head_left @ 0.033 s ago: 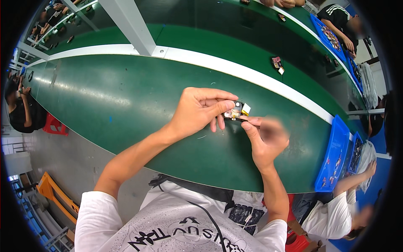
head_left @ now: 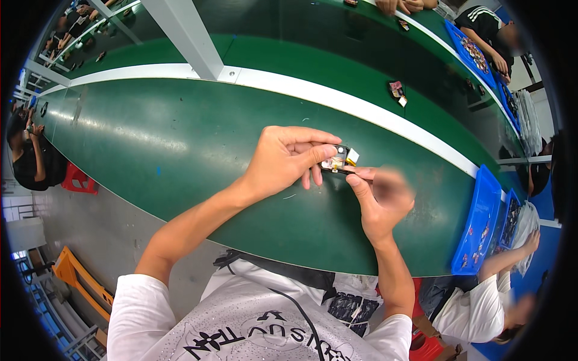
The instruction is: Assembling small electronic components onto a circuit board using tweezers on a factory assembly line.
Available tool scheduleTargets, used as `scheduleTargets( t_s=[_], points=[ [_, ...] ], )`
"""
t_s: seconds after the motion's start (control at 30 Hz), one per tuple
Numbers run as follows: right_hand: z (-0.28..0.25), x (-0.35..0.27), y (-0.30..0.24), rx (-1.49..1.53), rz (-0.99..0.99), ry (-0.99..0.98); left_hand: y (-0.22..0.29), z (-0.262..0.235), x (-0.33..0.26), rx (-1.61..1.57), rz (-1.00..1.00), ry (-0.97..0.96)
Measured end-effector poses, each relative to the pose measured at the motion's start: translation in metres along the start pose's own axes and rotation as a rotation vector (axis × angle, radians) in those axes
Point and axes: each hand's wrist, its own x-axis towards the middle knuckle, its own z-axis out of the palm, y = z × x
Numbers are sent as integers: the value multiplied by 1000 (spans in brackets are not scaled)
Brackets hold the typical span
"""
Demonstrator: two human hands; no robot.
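Above the green worktop [head_left: 211,132] I hold a small open electronic device [head_left: 335,162] with a black casing. Its inside shows circuit parts and fine wires, and a small white battery-like block [head_left: 353,156] with a yellow edge sticks out on its right side. My left hand [head_left: 283,153] pinches the device from the left, thumb on top and other fingers beneath. At its lower right edge, the thumb and forefinger of my right hand [head_left: 379,195] close on the casing; the rest of that hand is blurred.
A blue tray [head_left: 478,222] with small parts stands at the worktop's right end. Beyond the white rail [head_left: 337,108], a similar small assembly [head_left: 397,93] lies on a green belt. A white post [head_left: 186,39] rises at the far side. Co-workers sit left and right.
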Motion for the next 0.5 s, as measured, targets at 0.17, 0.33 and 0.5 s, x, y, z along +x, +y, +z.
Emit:
scheduleTargets(
  t_s=[0.17, 0.33, 0.5],
  points=[
    [1, -2, -1, 15, 53, 3, 1, 3, -2, 66, 54, 17],
    [1, 1, -2, 25, 59, 5, 0, -1, 0, 38, 39, 27],
    [1, 2, -1, -23, 24, -30, 0, -1, 0, 34, 43, 32]
  ],
)
